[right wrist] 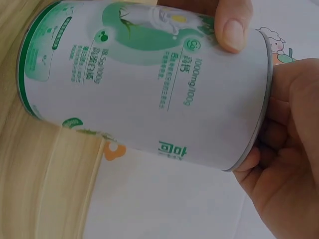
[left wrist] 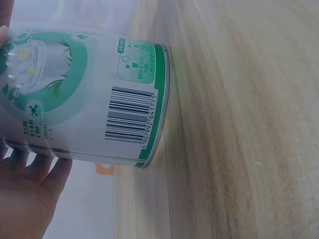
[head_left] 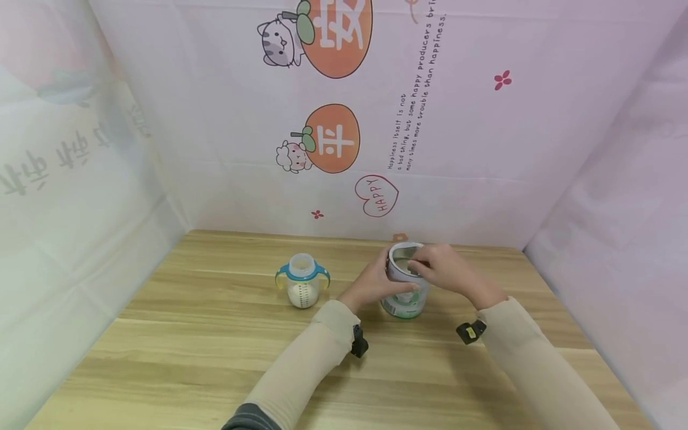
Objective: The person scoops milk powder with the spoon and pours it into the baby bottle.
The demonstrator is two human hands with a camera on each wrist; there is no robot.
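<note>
A white and green milk powder can (head_left: 407, 303) stands on the wooden table, its open mouth facing up. My left hand (head_left: 375, 285) grips the can's side near the top, thumb across the front and fingers behind; in the left wrist view the can (left wrist: 75, 99) shows a barcode by its base. The right hand (head_left: 443, 267) reaches over the rim with curled fingers inside the mouth. Seen from the right wrist, that hand (right wrist: 291, 149) is at the rim, and whatever its fingertips hold is hidden. A baby bottle (head_left: 303, 292) with whitish contents stands left of the can, uncapped.
The bottle's blue collar (head_left: 303, 276) has a handle on each side. Behind the wooden table (head_left: 204, 340) hangs a printed white cloth (head_left: 451, 203), close behind the can. More cloth hangs along the left and right sides.
</note>
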